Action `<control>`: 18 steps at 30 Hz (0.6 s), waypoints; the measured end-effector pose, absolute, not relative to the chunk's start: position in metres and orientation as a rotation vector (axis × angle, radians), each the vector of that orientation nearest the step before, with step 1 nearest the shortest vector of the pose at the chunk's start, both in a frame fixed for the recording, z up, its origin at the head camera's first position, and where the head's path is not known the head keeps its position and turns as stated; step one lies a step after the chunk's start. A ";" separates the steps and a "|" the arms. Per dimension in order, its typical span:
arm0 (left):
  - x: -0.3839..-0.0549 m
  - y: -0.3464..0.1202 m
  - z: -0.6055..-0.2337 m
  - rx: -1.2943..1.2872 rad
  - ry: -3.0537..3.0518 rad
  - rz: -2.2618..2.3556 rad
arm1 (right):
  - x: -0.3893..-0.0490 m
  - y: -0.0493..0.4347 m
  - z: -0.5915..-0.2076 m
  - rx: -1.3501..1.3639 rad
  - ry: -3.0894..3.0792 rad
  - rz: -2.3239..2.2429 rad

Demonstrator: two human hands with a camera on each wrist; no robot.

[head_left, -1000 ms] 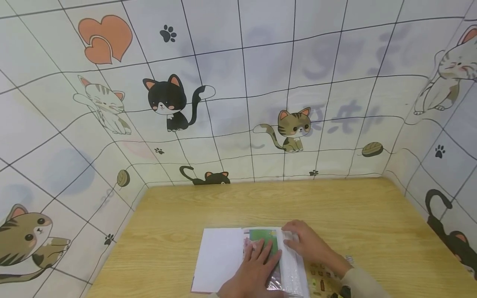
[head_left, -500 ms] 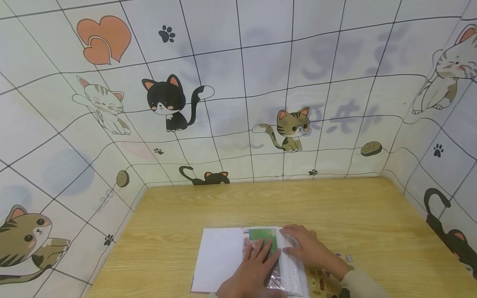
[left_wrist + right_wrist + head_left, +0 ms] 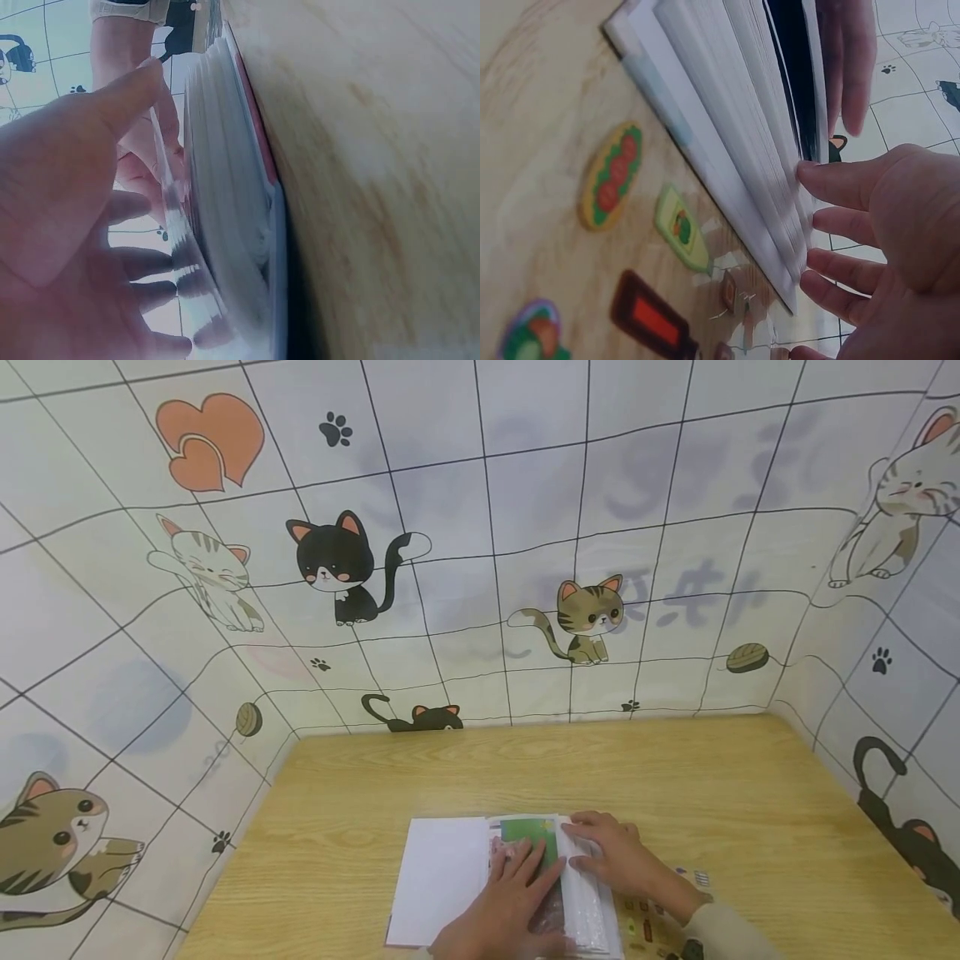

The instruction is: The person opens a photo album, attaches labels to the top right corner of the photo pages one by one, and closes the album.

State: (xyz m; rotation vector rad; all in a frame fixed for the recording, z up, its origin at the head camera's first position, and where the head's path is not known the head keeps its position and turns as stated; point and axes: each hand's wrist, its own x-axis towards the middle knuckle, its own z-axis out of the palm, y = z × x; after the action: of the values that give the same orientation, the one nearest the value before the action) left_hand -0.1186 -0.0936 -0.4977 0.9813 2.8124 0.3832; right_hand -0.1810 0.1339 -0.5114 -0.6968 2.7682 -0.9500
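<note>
An album (image 3: pixel 438 885) is laid open flat near the front edge of the bench (image 3: pixel 525 777), its white left side bare and its right side covered by a picture with a green upper part (image 3: pixel 531 832) under clear film. By the left hand (image 3: pixel 501 902), the picture is pressed from above, the fingers spread apart and nearly straight, with nothing gripped. By the right hand (image 3: pixel 628 858), the right margin of the page is touched; its fingers are extended, with a gap left between thumb and forefinger.

The album's thickness, hardly readable from the head, is shown from the left wrist: a deep block of page edges (image 3: pixel 221 150) is seen above a reddish cover edge (image 3: pixel 253 112), and a clear sheet (image 3: pixel 180 225) is lifted slightly from the block beside the left fingers. From the right wrist, the right fingertips are seen set against the side of the block, and a dark layer (image 3: pixel 795 67) is revealed near its top.

Just right of the album, food stickers (image 3: pixel 647 931) are partly covered by the right forearm in the head view; from the right wrist, a hot-dog shape (image 3: pixel 613 177), a green bottle (image 3: pixel 682 229) and a red-and-brown bottle (image 3: pixel 651 313) are made out. The bench is enclosed by a gridded, cat-printed backdrop (image 3: pixel 457 568).
</note>
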 end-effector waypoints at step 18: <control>-0.110 -0.103 -0.488 1.376 3.072 0.627 | -0.176 0.134 -0.505 -0.773 2.800 -0.851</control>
State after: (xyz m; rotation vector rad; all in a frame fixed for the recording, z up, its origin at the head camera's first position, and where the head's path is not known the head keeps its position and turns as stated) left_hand -0.1095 -0.1028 -0.4879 1.3758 3.0721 0.6269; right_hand -0.1759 0.1339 -0.5051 -0.7726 2.8000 -0.8514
